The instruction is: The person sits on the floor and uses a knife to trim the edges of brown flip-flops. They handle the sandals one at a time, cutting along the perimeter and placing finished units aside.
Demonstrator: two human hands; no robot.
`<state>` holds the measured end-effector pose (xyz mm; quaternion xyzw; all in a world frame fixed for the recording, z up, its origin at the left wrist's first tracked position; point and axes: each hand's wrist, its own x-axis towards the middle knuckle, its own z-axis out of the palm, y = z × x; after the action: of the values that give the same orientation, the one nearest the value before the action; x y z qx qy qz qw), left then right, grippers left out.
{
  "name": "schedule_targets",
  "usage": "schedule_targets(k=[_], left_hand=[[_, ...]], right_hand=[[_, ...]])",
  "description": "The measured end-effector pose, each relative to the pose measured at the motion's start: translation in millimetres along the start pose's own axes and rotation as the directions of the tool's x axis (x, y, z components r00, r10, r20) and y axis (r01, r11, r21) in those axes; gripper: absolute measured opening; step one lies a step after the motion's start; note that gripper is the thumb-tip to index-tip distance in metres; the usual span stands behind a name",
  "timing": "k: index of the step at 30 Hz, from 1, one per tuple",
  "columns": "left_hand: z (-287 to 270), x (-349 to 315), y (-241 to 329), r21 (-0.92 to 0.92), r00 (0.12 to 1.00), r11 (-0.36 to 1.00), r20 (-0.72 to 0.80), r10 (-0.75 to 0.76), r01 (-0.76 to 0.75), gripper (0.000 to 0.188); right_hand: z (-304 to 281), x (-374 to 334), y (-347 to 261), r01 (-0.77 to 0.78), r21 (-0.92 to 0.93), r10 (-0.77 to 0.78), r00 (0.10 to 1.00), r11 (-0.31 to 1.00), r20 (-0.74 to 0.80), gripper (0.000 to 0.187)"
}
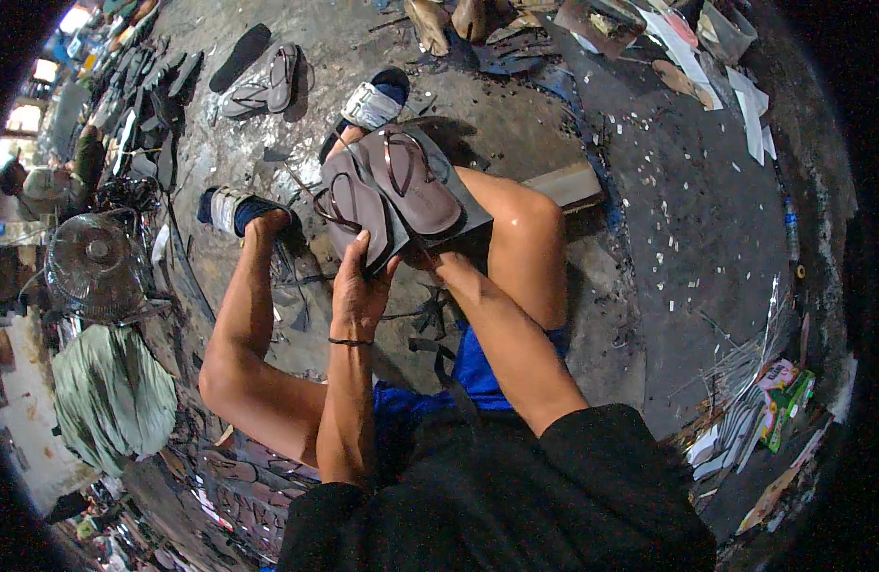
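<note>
My left hand (360, 291) grips the heel end of a brown thong sandal (358, 221), its thumb on top of the footbed. Right beside it lies a second brown sandal (425, 198) with shiny dark straps, on a dark grey sheet (473, 203). Under the heel ends reaches my right hand (443, 263); its fingers are hidden below the sheet and sandals, so its grip does not show. Both sandals are held above the floor between my bent legs, toes pointing away from me.
Another pair of sandals (268, 84) and a dark sole (240, 57) lie on the scrap-strewn floor ahead. A fan (95, 267) stands at the left, near a pale green cloth (113, 398). Beyond my right knee is a flat block (565, 188). Thin strips (739, 424) pile up at the right.
</note>
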<state>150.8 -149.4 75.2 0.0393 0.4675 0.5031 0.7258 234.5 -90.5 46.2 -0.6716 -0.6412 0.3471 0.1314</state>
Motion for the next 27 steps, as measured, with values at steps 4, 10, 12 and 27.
schedule_targets(k=[4, 10, 12, 27], left_hand=[[2.2, -7.3, 4.1, -0.009, 0.998, 0.998, -0.04, 0.054, -0.055, 0.023], [-4.9, -88.8, 21.2, 0.2, 0.978, 0.975, -0.163, 0.132, -0.099, 0.047], [2.8, -162.1, 24.2, 0.415, 0.909, 0.865, -0.172, 0.38, -0.283, 0.041], [-75.4, -340.8, 86.5, 0.733, 0.36, 0.536, -0.408, 0.839, -0.419, 0.043]], right_hand=[[59.0, 4.0, -64.3, 0.194, 0.074, -0.185, 0.975, 0.978, -0.12, 0.035], [88.3, 24.1, -70.1, 0.276, 0.035, -0.257, 0.929, 0.961, -0.268, 0.039], [92.0, 27.9, -78.5, 0.321, 0.108, -0.279, 0.916, 0.941, -0.287, 0.04], [-71.6, -183.7, 48.2, 0.278, 0.771, -0.392, 0.919, 0.573, -0.04, 0.035]])
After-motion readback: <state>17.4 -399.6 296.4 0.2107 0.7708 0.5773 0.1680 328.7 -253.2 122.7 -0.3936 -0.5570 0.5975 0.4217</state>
